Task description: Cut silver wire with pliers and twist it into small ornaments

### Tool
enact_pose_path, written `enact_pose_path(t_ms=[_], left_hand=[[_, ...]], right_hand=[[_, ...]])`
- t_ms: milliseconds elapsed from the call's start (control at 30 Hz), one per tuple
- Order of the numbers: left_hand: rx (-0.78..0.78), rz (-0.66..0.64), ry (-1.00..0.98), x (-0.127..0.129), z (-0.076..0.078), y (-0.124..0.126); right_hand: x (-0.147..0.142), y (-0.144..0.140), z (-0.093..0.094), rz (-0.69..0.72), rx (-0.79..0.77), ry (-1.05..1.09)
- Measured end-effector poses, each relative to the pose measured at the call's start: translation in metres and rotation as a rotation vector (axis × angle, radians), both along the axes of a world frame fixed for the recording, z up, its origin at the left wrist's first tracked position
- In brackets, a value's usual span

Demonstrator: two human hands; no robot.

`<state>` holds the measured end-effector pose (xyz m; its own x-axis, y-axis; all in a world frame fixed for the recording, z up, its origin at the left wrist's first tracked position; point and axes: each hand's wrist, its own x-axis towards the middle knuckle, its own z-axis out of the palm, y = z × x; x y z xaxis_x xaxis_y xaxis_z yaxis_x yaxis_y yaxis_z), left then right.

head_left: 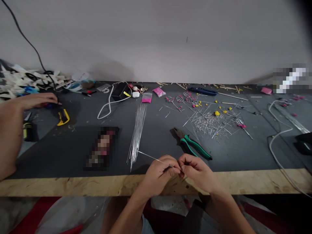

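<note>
Both grips close on one thin wire: the left hand pinches it between thumb and forefinger, and the right hand pinches the same wire's near end just beside the left fingertips, so the two grips almost touch. Neither hand holds anything else.

The wire's long axis runs up and to the left from the pinch, slanting away from the person toward the wire bundle. Its free end reaches the lower end of that bundle; whether it touches the bundle cannot be told. Nearly all of the wire's length lies on the left hand's side of the pinch, and only a short stub, hidden by fingers, sits at the right hand. The left hand is thus nearer the wire's free length, the right nearer its end.

Relative to the bundle, which lies lengthwise on the worktop pointing away from the person, the hands are just right of its near tip, over the worktop's front edge. Pliers with green handles lie right of the bundle, just beyond the right hand and apart from it. A litter of wire offcuts lies farther right of the bundle. Another person's hand rests well left of the bundle, near a yellow knife.
</note>
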<state>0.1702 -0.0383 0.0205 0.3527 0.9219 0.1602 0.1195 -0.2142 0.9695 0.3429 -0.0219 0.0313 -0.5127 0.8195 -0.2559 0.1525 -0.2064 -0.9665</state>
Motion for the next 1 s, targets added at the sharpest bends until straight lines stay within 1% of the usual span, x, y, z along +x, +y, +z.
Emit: enact_pose_path(t_ms=[267, 433, 533, 633, 767, 900, 1000], left_hand=[[-0.022, -0.028, 0.043, -0.002, 0.002, 0.000], [-0.027, 0.049, 0.030, -0.004, -0.004, -0.001], [-0.007, 0.068, 0.032, -0.005, -0.006, 0.000], [0.023, 0.108, 0.029, -0.005, -0.006, 0.001], [0.023, 0.224, 0.009, -0.002, -0.006, 0.001], [-0.019, 0.312, -0.040, 0.004, -0.010, 0.001], [-0.039, 0.343, -0.079, 0.006, -0.013, 0.001]], right_hand=[[0.000, 0.001, -0.001, 0.023, -0.001, -0.037], [-0.002, 0.006, 0.001, 0.029, -0.026, -0.004], [-0.003, 0.007, 0.000, 0.031, -0.055, 0.004], [-0.006, 0.006, -0.004, -0.029, -0.102, 0.085], [-0.016, 0.002, -0.011, -0.168, -0.162, 0.226], [-0.026, -0.001, -0.014, -0.259, -0.175, 0.326], [-0.029, -0.003, -0.017, -0.321, -0.165, 0.360]])
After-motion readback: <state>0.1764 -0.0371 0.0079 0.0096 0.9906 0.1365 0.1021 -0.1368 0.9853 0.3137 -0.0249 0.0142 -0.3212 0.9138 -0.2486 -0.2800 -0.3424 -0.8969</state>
